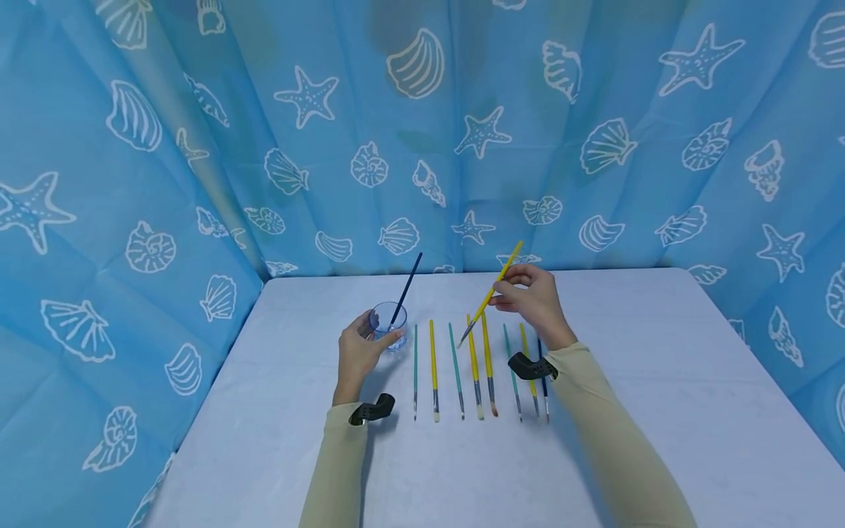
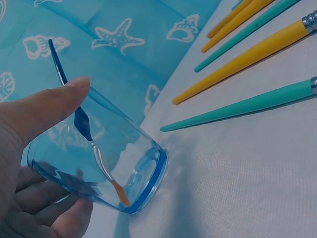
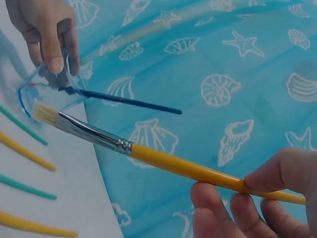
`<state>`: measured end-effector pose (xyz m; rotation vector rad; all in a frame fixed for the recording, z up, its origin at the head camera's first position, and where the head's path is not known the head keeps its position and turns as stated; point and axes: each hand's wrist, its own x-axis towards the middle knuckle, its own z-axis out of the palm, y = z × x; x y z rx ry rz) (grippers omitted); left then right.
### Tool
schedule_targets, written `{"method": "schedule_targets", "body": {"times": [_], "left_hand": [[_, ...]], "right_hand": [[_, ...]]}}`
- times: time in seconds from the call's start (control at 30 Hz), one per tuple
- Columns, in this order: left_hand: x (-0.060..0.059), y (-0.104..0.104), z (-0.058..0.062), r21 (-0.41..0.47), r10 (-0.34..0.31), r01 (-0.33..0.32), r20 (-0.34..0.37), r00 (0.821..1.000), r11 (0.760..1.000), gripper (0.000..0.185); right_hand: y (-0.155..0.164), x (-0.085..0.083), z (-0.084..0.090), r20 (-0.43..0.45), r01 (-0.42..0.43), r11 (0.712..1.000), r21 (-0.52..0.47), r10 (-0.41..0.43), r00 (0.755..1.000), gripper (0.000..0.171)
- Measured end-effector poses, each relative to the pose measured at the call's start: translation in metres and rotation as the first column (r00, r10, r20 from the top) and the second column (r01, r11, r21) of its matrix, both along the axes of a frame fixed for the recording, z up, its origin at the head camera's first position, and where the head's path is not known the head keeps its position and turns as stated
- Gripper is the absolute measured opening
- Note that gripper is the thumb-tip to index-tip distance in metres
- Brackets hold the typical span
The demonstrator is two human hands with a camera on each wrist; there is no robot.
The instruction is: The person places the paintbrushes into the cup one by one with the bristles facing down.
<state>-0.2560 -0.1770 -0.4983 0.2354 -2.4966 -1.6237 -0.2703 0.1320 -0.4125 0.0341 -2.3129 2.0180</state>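
A clear bluish cup stands at the left of the brush row, and my left hand grips its side, thumb across the near wall. Inside the cup leans a dark blue paintbrush, its orange bristles down near the base in the left wrist view. My right hand pinches a yellow paintbrush by its handle, held tilted above the row. The pale, flat bristles of that brush point down and left, toward the cup, and are apart from it.
Several paintbrushes with green, yellow and dark blue handles lie side by side on the white table, among them a yellow one and a green one. A blue shell-print curtain hangs behind the table.
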Motion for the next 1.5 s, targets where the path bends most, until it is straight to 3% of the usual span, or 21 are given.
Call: {"method": "schedule_targets", "body": {"times": [0.63,0.93,1.5], "left_hand": [[0.001,0.001,-0.002,-0.009,0.007,-0.007,-0.002,1.0,1.0,0.091],[0.001,0.002,-0.002,-0.019,0.005,-0.006,-0.016,1.0,1.0,0.09],[-0.004,0.001,-0.003,0.004,0.014,-0.014,-0.003,1.0,1.0,0.087]], "right_hand": [[-0.045,-0.013,0.012,-0.089,-0.012,0.999,-0.049,0.008,0.996,0.025],[-0.069,-0.017,0.016,-0.071,-0.024,0.998,-0.05,0.02,0.997,0.026],[-0.108,-0.025,0.006,-0.122,-0.019,0.998,-0.061,0.012,0.992,0.023]]}}
